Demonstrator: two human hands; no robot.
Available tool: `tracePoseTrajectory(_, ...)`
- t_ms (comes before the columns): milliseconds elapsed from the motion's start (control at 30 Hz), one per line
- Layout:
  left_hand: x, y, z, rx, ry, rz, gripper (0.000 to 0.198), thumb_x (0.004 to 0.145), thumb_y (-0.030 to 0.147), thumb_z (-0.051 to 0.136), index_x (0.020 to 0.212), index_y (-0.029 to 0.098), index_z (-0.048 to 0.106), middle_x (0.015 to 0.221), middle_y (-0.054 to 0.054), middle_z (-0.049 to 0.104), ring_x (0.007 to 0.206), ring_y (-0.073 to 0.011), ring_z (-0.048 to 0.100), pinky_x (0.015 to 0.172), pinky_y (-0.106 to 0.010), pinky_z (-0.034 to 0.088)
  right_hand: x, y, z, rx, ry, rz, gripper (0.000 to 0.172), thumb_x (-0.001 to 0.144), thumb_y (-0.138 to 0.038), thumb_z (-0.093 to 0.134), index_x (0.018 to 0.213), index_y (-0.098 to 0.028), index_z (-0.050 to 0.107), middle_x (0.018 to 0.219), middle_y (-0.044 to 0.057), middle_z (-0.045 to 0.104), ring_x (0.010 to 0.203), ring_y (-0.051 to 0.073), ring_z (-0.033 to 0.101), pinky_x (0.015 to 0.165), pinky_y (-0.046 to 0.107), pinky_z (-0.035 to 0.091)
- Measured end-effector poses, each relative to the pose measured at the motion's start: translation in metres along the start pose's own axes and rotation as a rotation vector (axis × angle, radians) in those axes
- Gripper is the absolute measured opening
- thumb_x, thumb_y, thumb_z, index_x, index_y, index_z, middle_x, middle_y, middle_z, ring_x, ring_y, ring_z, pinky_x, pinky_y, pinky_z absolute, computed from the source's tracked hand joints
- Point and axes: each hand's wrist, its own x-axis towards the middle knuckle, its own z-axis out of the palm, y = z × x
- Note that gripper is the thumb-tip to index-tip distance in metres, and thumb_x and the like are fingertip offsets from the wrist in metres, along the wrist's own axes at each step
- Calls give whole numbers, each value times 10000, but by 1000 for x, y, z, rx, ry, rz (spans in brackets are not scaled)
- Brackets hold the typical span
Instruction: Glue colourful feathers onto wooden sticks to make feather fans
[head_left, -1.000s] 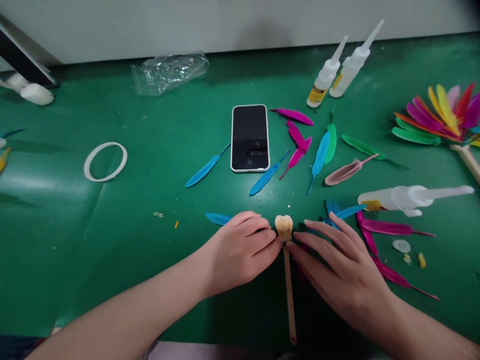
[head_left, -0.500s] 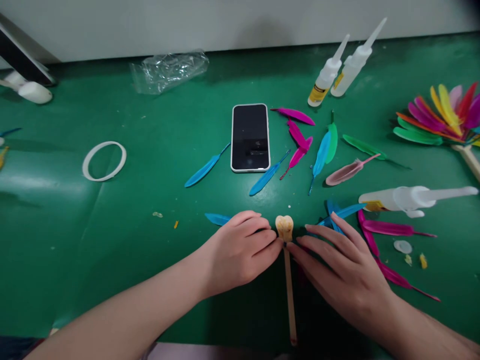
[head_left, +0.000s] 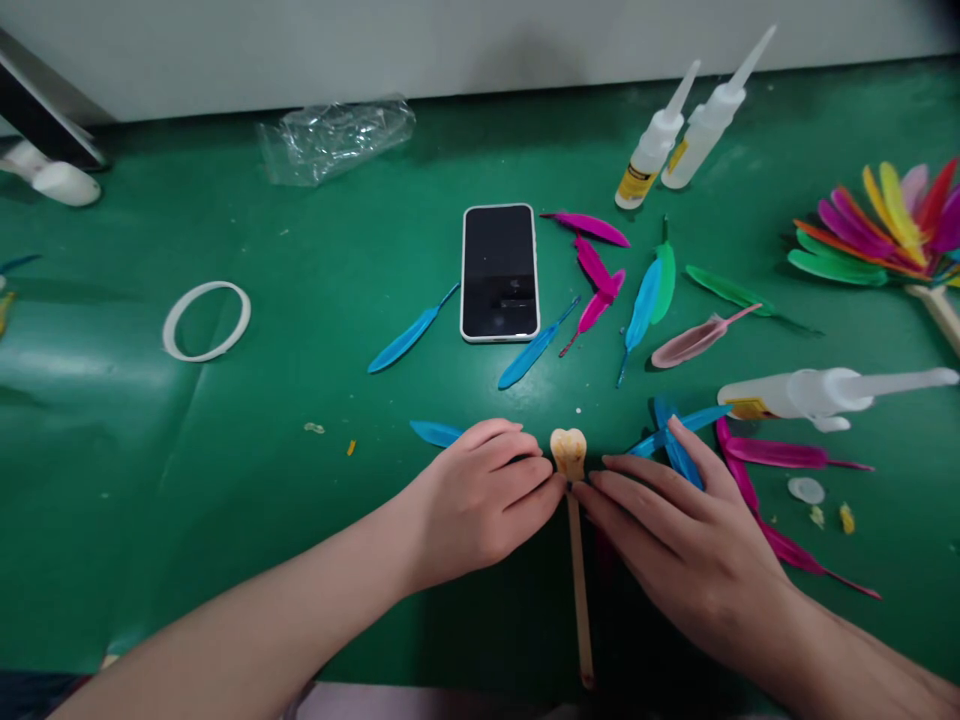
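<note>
A wooden stick (head_left: 579, 590) lies lengthwise in front of me, its wider, rounded, yellow-stained head (head_left: 568, 450) pointing away. My left hand (head_left: 487, 495) is closed beside its neck, fingertips pressed together there. On the other side, my right hand (head_left: 682, 530) brings its index fingertip to the same spot, with its other fingers spread and its thumb hidden. A tiny dark blue bit shows between the fingertips; what they pinch is hidden. The tip of a blue feather (head_left: 433, 432) sticks out beyond my left hand. Crossed blue feathers (head_left: 682, 440) lie by my right fingers.
Blue, magenta, green and pink feathers lie around a phone (head_left: 499, 272). Two glue bottles (head_left: 640, 175) stand at the back; another glue bottle (head_left: 795, 395) lies at right. A multicoloured feather fan (head_left: 885, 225), a white ring (head_left: 171, 335) and a clear plastic bag (head_left: 337, 145) are farther out.
My right hand has shifted slightly, and its little finger shows more of the crossed blue feathers. My left hand stays in place at the stick's neck.
</note>
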Motion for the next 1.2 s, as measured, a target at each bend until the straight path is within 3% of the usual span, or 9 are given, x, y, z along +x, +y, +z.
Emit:
tracePoseTrajectory(467,1,0,-1,7,37,-2,214,906,139,427,966,137,632,825,-36,660,846,-168,566,849,-380,454,8,0,1,3,-5,28,243,852,-117,464,1015,-168,637,922,26,670,941,209,565,1048,615,202)
tracePoseTrajectory(567,2,0,-1,0,38,-15,205,906,148,436,968,144,631,828,-26,665,839,-162,568,848,-372,455,8,2,-7,62,116,46,193,800,-117,566,960,-184,650,901,10,683,916,202,585,1031,585,273)
tracePoseTrajectory(667,2,-1,-1,4,40,-9,190,897,148,456,976,147,629,846,-16,673,846,-164,568,843,-370,459,4,6,-20,97,286,119,263,715,-79,655,957,-181,650,878,24,684,849,187,603,960,504,411)
tracePoseTrajectory(800,2,-1,-1,10,54,1,182,889,140,470,989,143,622,855,-18,675,855,-164,573,832,-367,465,-2,9,-27,93,334,116,368,664,-31,678,1009,-155,637,902,50,672,846,193,612,874,427,496)
tracePoseTrajectory(900,2,0,0,-1,55,-2,185,890,137,466,986,139,624,852,-24,672,858,-168,571,833,-371,463,-2,8,-19,92,299,93,340,681,-37,669,991,-175,650,880,22,689,853,181,616,914,424,470)
tracePoseTrajectory(1067,0,0,0,-28,34,-31,181,892,152,471,980,138,629,837,-28,661,850,-170,560,846,-379,450,-1,5,2,77,98,-60,261,775,-113,603,1028,-161,641,976,25,679,978,178,582,1030,465,362)
tracePoseTrajectory(1200,-1,0,0,-33,22,-33,189,896,159,468,1003,143,624,832,-33,655,863,-166,556,857,-376,443,-3,6,8,59,62,-63,230,798,-116,570,1013,-147,644,969,37,670,998,162,578,1047,446,347)
